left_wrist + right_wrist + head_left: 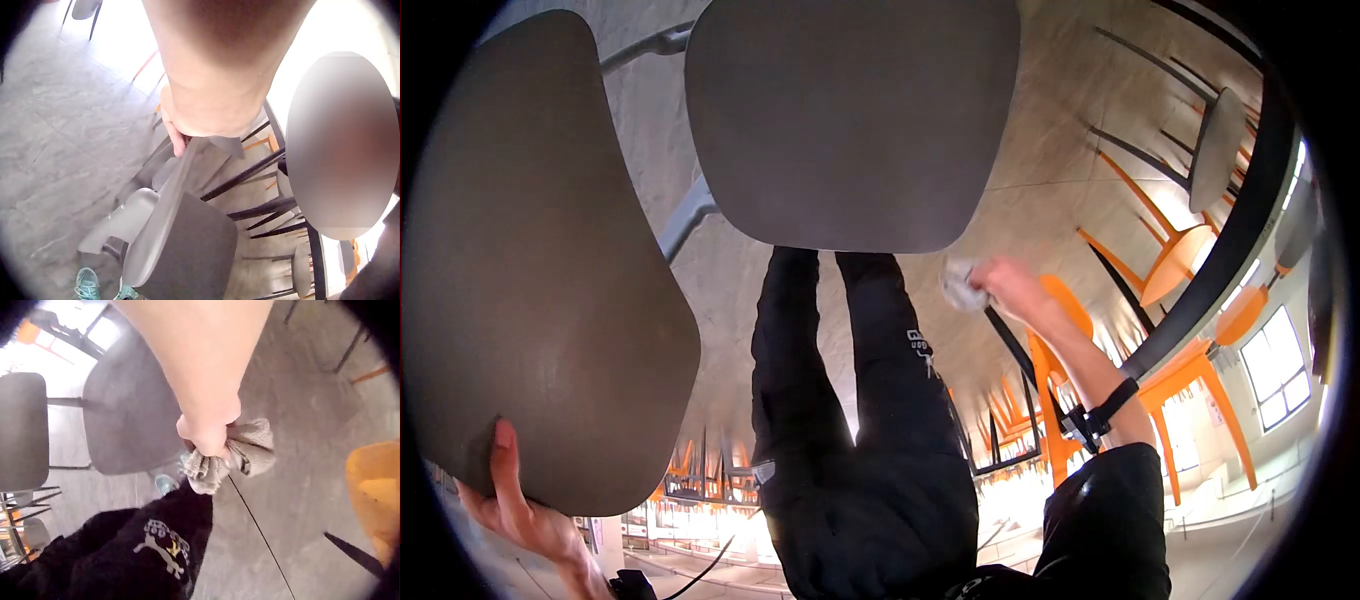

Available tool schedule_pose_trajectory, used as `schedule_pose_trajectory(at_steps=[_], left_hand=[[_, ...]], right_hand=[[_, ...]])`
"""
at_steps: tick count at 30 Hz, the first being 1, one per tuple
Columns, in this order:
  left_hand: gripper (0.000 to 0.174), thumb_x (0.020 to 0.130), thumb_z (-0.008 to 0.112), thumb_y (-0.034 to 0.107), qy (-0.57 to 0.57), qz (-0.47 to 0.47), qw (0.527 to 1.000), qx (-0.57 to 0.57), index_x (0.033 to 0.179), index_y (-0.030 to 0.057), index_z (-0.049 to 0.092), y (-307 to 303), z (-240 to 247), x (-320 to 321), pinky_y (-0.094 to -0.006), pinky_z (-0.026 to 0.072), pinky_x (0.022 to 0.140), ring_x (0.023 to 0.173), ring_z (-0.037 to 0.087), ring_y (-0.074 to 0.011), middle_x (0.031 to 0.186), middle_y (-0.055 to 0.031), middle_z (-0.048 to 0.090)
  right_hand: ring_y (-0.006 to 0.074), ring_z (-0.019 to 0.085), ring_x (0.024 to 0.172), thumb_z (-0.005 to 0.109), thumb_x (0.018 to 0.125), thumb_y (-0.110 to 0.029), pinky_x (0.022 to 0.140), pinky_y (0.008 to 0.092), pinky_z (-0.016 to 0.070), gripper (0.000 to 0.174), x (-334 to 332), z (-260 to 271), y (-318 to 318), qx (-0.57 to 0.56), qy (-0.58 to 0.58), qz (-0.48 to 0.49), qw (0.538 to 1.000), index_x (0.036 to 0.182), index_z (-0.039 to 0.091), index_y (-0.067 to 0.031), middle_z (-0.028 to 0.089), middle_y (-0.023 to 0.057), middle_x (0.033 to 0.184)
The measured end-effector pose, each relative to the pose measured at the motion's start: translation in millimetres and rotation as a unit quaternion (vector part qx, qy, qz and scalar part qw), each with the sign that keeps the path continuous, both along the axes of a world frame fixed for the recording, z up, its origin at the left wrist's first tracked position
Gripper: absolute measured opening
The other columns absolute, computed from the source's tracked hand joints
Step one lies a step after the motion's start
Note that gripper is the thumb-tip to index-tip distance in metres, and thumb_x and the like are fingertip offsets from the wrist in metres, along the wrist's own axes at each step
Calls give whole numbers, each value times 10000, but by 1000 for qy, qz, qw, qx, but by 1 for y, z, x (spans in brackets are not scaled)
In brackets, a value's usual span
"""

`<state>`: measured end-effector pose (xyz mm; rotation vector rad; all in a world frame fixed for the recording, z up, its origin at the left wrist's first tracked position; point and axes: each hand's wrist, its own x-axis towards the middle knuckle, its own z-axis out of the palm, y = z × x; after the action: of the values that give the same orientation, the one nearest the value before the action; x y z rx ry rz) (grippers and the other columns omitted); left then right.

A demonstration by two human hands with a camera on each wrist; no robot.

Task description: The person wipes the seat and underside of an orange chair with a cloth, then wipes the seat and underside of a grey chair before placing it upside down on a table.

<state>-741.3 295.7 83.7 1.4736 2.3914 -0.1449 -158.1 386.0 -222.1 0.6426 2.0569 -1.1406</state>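
A grey-brown chair fills the upper left of the head view, its backrest [550, 270] at the left and its seat [850, 120] in front of the legs. My left hand [525, 515] grips the edge of that backrest, thumb on the near face and the other fingers largely hidden behind it. In my right hand [1012, 288] is a bunched grey cloth [253, 444], held off to the side of the seat. The right wrist view shows the cloth's folds sticking out on both sides of the fist [209, 437], above the floor.
Orange chairs [1180, 262] and a dark-edged table [1215, 305] stand to the right. Another orange chair [378, 494] is close beside the right hand. Black-trousered legs [890, 350] and light teal shoes [87, 284] are near the seat. Grey stone-look floor [56, 156] lies around.
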Motion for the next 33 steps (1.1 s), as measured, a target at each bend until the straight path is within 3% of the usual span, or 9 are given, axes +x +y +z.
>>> schedule_pose_trajectory(at_steps=[3,7,9,13,18,22,25,28,33], left_hand=[[433,858,661,317,-110,294,947,60,1204,60,613,23,-11,27,-392,531,860,1042,589,-231,1157,-96,617],[415,849,659,271,-99,297,948,63,1196,50,610,29,-13,31,-386,511,877,1019,594,-227,1157,-99,614],[396,849,657,259,-90,279,954,64,1180,44,620,29,-13,32,-391,511,879,1013,596,-229,1158,-104,612],[353,863,647,267,15,91,996,18,1128,33,661,19,-8,18,-411,539,868,1036,595,-239,1183,-121,591],[331,905,610,280,-72,152,985,48,1121,41,683,15,-6,0,-426,563,871,1109,584,-264,1251,-143,532],[296,941,567,239,-44,-9,999,-18,1147,58,679,10,2,-19,-427,559,888,1126,576,-283,1277,-148,511],[282,951,556,221,-86,92,992,17,1147,60,680,12,-2,-12,-416,558,885,1125,570,-278,1262,-146,521],[281,896,644,216,-66,15,998,-4,1164,138,672,26,-2,-3,-409,592,809,1120,586,-300,1279,-132,507],[273,905,621,137,62,-145,987,-39,1146,18,670,17,-1,9,-381,528,891,1106,565,-249,1197,-144,560]], right_hand=[[271,659,810,631,745,-85,720,384,528,133,3,18,0,-65,-54,122,989,837,709,-140,701,73,860],[303,633,797,580,756,-4,704,411,505,181,-9,-11,40,-1,74,-193,978,861,693,-98,674,125,837],[320,587,850,562,738,38,742,395,484,215,-66,1,130,154,139,-116,971,875,681,-76,661,131,903],[303,642,959,548,680,64,820,362,518,345,-113,-7,260,474,234,-267,806,985,672,-39,677,129,1021],[375,564,803,538,723,34,668,461,433,123,-179,24,299,532,337,-261,731,808,600,-31,598,175,817],[297,642,923,544,686,51,775,372,533,314,-152,-48,197,445,248,-117,853,952,671,-58,686,106,994],[256,570,786,594,734,-103,625,371,510,47,-132,-35,61,386,246,-85,885,774,613,-116,621,45,931],[246,572,771,651,637,-105,647,374,494,206,-75,-2,-38,214,240,-8,947,840,614,-101,593,43,872],[302,613,894,630,751,-109,733,406,507,233,-17,18,-72,-83,-122,103,984,983,641,-92,636,110,913]])
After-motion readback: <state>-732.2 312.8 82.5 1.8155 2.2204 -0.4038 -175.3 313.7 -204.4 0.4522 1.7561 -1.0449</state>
